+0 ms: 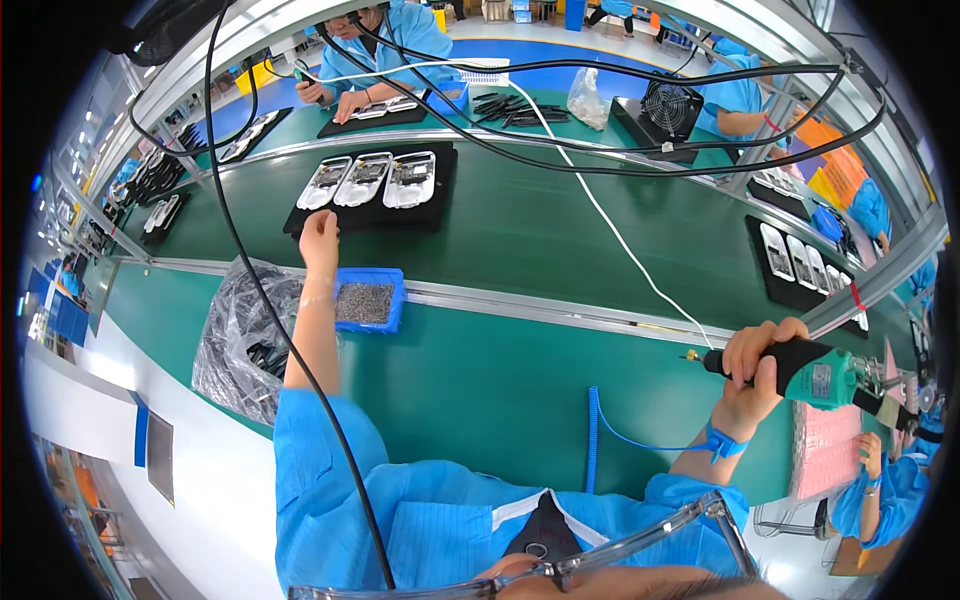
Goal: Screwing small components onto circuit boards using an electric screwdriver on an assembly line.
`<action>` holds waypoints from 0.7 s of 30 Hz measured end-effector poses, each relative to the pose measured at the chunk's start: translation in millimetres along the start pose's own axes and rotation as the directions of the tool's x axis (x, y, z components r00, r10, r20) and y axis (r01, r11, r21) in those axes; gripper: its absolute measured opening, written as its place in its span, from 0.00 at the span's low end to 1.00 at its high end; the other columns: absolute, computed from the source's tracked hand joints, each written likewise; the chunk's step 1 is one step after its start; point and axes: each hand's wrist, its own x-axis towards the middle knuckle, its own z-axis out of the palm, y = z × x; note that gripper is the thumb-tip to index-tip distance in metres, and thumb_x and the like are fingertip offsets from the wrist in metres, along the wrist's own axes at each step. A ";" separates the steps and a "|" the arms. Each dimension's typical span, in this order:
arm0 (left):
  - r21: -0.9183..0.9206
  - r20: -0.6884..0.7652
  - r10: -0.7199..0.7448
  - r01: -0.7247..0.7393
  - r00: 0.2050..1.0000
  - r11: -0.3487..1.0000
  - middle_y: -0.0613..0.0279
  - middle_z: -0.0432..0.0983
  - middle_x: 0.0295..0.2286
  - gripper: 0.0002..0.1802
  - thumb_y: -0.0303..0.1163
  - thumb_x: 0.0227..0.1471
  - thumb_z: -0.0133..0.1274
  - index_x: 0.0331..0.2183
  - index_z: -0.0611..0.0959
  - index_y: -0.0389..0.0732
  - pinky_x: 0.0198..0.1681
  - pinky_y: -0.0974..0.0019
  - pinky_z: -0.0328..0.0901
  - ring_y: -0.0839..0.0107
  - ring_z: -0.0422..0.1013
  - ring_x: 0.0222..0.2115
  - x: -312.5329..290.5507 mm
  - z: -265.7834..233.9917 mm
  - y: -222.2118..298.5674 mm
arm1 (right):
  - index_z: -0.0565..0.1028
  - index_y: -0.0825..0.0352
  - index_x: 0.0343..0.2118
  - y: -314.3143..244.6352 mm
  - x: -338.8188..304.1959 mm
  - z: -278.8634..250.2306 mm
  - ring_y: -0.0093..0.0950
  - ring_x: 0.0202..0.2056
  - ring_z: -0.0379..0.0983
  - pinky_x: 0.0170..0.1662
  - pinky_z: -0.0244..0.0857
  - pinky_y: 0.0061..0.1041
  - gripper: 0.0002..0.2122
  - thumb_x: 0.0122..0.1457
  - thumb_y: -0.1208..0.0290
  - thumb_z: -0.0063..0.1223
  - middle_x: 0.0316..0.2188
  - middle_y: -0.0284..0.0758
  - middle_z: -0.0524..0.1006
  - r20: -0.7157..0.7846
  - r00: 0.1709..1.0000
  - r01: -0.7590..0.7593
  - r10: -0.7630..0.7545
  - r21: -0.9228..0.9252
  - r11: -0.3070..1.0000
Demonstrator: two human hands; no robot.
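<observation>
My right hand [752, 368] is wrapped round a green and black electric screwdriver [818, 374], held at the right with its tip to the left. A blue strap with a coiled cord circles that wrist. My left hand [320, 243] reaches forward to the near edge of a black tray [437, 190], its fingers bent together; anything in them is too small to make out. Three white casings with small parts inside lie in the tray: a left casing [325, 184], a middle casing [364, 180] and a right casing [410, 181]. Behind my left wrist stands a blue bin [397, 300] of small screws [364, 303].
A clear plastic bag [235, 335] with dark parts lies left of the bin. Black cables and a white cable [625, 240] cross the view. Another black tray of casings [800, 265] sits at the right. Co-workers sit opposite and at the right. Pink sheets [825, 445] lie below the screwdriver.
</observation>
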 end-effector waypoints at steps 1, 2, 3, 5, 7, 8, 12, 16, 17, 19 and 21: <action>-0.018 0.157 -0.049 0.053 0.986 0.998 0.67 0.72 0.20 0.09 0.32 0.49 0.51 0.32 0.78 0.37 0.21 0.76 0.62 0.80 0.67 0.19 -15.6 -5.3 24.4 | 0.61 0.65 0.35 -1.0 -1.5 -4.0 0.18 0.12 0.55 0.16 0.51 0.17 0.18 0.48 0.66 0.58 0.12 0.28 0.61 -0.024 1.000 0.002 -0.003 -0.028 1.000; 0.032 0.248 0.028 -0.037 0.968 0.999 0.65 0.73 0.20 0.08 0.31 0.48 0.51 0.30 0.79 0.37 0.22 0.73 0.63 0.77 0.68 0.20 -33.7 -19.2 40.3 | 0.61 0.64 0.35 -3.8 -1.2 -5.9 0.18 0.11 0.55 0.15 0.50 0.17 0.18 0.48 0.64 0.58 0.12 0.28 0.61 -0.021 1.000 0.013 -0.014 -0.041 0.999; 0.081 0.334 0.093 -0.127 0.938 0.989 0.63 0.74 0.20 0.07 0.30 0.47 0.52 0.28 0.80 0.37 0.23 0.71 0.64 0.74 0.70 0.20 -51.3 -32.8 50.3 | 0.60 0.64 0.34 -4.2 -0.3 -7.9 0.17 0.11 0.55 0.15 0.49 0.17 0.19 0.48 0.63 0.59 0.12 0.28 0.60 -0.013 1.000 0.020 -0.021 -0.046 0.999; 0.295 0.511 0.165 -0.352 0.844 0.888 0.55 0.75 0.22 0.07 0.29 0.44 0.53 0.25 0.80 0.36 0.28 0.64 0.65 0.62 0.71 0.23 -81.5 -45.2 70.0 | 0.60 0.63 0.33 -15.7 4.5 -12.1 0.17 0.10 0.53 0.13 0.46 0.16 0.19 0.49 0.60 0.57 0.10 0.27 0.59 -0.013 0.996 0.081 -0.083 -0.120 0.989; 0.299 0.723 0.109 -0.451 0.682 0.841 0.50 0.74 0.24 0.07 0.29 0.39 0.54 0.25 0.79 0.36 0.32 0.58 0.65 0.52 0.70 0.26 -96.2 -43.3 73.3 | 0.59 0.63 0.32 -29.5 6.6 -17.3 0.16 0.09 0.52 0.12 0.44 0.15 0.17 0.49 0.62 0.56 0.09 0.25 0.58 -0.047 0.981 0.179 -0.188 -0.155 0.972; 0.307 0.744 0.107 -0.480 0.660 0.822 0.50 0.73 0.23 0.07 0.29 0.38 0.54 0.23 0.79 0.35 0.32 0.57 0.64 0.52 0.70 0.25 -101.1 -44.5 72.6 | 0.58 0.63 0.31 -40.1 9.6 -19.6 0.16 0.08 0.53 0.11 0.44 0.14 0.17 0.49 0.63 0.56 0.09 0.25 0.58 0.011 0.983 0.183 -0.183 -0.094 0.979; 0.369 0.782 0.040 -0.513 0.622 0.775 0.50 0.72 0.22 0.06 0.28 0.35 0.54 0.20 0.78 0.36 0.31 0.56 0.65 0.52 0.70 0.25 -91.2 -35.0 67.3 | 0.58 0.62 0.31 -68.3 13.3 -23.6 0.16 0.08 0.58 0.12 0.51 0.11 0.16 0.49 0.66 0.56 0.11 0.25 0.63 0.235 0.937 0.266 -0.257 -0.003 0.964; 0.471 0.747 0.002 -0.532 0.664 0.703 0.49 0.72 0.22 0.04 0.27 0.35 0.52 0.19 0.78 0.37 0.31 0.55 0.66 0.52 0.70 0.26 -98.8 -31.2 63.8 | 0.58 0.61 0.30 -63.2 -2.4 -24.9 0.18 0.09 0.62 0.14 0.55 0.14 0.17 0.47 0.67 0.58 0.12 0.26 0.67 0.321 0.901 0.303 -0.292 0.017 0.953; 0.470 0.746 0.003 -0.531 0.666 0.705 0.49 0.72 0.22 0.04 0.27 0.35 0.52 0.19 0.78 0.37 0.31 0.55 0.66 0.52 0.70 0.26 -100.1 -30.5 62.3 | 0.58 0.61 0.29 -60.3 -6.9 -23.8 0.19 0.10 0.63 0.14 0.56 0.15 0.18 0.45 0.67 0.60 0.12 0.27 0.68 0.328 0.899 0.293 -0.291 0.045 0.955; 0.458 0.731 0.042 -0.536 0.681 0.709 0.48 0.72 0.22 0.04 0.26 0.37 0.51 0.19 0.76 0.35 0.32 0.56 0.64 0.52 0.69 0.26 -103.2 -31.3 59.5 | 0.58 0.61 0.29 -55.1 -13.0 -20.2 0.20 0.10 0.63 0.14 0.57 0.16 0.18 0.45 0.69 0.60 0.12 0.27 0.67 0.351 0.897 0.266 -0.269 0.056 0.962; 0.478 0.707 0.039 -0.518 0.707 0.710 0.47 0.72 0.23 0.05 0.27 0.39 0.48 0.20 0.75 0.34 0.32 0.54 0.65 0.51 0.70 0.26 -104.1 -33.1 65.6 | 0.59 0.62 0.30 -42.3 -15.5 -14.8 0.21 0.10 0.63 0.13 0.58 0.18 0.17 0.44 0.72 0.59 0.12 0.28 0.67 0.333 0.903 0.235 -0.270 0.143 0.961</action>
